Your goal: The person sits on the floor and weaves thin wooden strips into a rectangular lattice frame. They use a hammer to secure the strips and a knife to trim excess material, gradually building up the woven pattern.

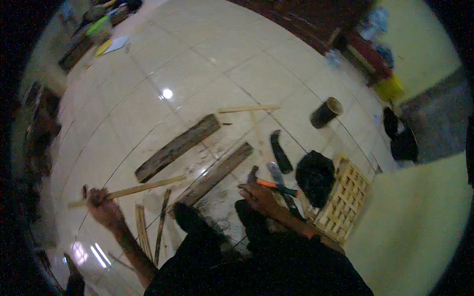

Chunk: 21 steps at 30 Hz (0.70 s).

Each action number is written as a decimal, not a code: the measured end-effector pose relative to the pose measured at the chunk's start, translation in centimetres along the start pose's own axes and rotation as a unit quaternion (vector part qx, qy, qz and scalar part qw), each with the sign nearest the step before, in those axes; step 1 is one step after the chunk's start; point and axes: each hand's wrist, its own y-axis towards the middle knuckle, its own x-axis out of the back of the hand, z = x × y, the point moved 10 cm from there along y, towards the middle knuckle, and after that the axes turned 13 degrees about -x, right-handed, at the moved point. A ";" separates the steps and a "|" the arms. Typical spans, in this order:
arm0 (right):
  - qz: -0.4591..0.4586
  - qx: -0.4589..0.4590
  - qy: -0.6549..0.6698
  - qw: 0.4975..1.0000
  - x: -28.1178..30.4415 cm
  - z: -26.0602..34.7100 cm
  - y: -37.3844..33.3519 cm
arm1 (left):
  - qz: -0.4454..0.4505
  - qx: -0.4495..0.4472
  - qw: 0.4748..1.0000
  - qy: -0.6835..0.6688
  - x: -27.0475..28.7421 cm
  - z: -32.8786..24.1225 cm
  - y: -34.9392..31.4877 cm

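Observation:
My left hand (104, 206) is closed around a long, thin wooden strip (148, 186), held low over the tiled floor. The strip's far end reaches toward a weathered wooden block (215, 175) in front of my feet. My right hand (260, 198) is close beside a claw hammer (277, 188) with an orange and black handle. That handle lies uncovered, and my fingers look loosely extended, though blurred. Partly under the hammer lies a knife with a wide metal blade (274, 171). Past it is a dark, curved, blade-like piece (280, 152).
Another thick wooden block (177, 148) lies ahead. Thin strips (249, 108) form a T shape beyond. At right are a black bag (315, 177), a woven basket (348, 197) and a dark cylinder (326, 113), beside a pale wall (414, 217). More strips (143, 232) lie near my left forearm.

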 end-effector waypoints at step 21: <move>-0.074 -0.269 -0.173 0.945 6.8 -12.9 -10.3 | 0.097 -0.038 0.981 0.161 -10.9 0.3 -2.4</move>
